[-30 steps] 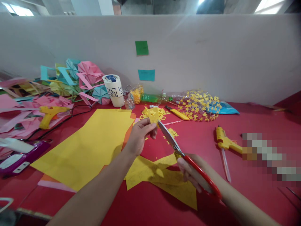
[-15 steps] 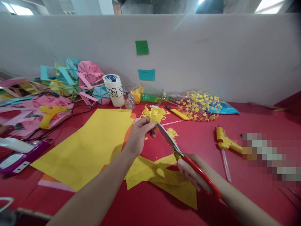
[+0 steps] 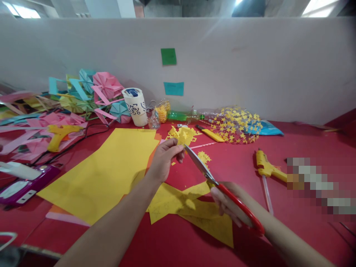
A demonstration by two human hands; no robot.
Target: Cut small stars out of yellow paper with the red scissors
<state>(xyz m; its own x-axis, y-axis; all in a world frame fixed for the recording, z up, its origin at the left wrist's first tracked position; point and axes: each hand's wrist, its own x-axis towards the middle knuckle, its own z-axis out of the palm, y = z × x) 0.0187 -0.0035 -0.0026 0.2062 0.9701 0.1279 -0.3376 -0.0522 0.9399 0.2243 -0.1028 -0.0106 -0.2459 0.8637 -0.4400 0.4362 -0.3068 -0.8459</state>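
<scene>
My left hand [image 3: 166,157] pinches a small piece of yellow paper [image 3: 182,141] between thumb and fingers. In my right hand [image 3: 226,200] are red-handled scissors [image 3: 203,167], their tips touching or very near that paper at my left fingertips. Behind it sits a heap of yellow paper scraps [image 3: 191,133], and a small pile of cut yellow stars [image 3: 204,158] lies just beyond the blades. Below my hands are yellow paper pieces [image 3: 169,204] with faint drawn lines. Large yellow sheets [image 3: 111,167] are spread left of my left hand.
A glue gun [image 3: 265,165] lies at the right, another glue gun [image 3: 57,137] at the left by a purple power strip [image 3: 30,189]. Toward the wall stand a white cup [image 3: 135,107], a green bottle [image 3: 179,115], a yellow cutter [image 3: 211,134] and a star-covered bottle [image 3: 236,124].
The scissors and my right hand have shifted very slightly, with the handle a little lower to the right. My left hand keeps its pinch on the paper.
</scene>
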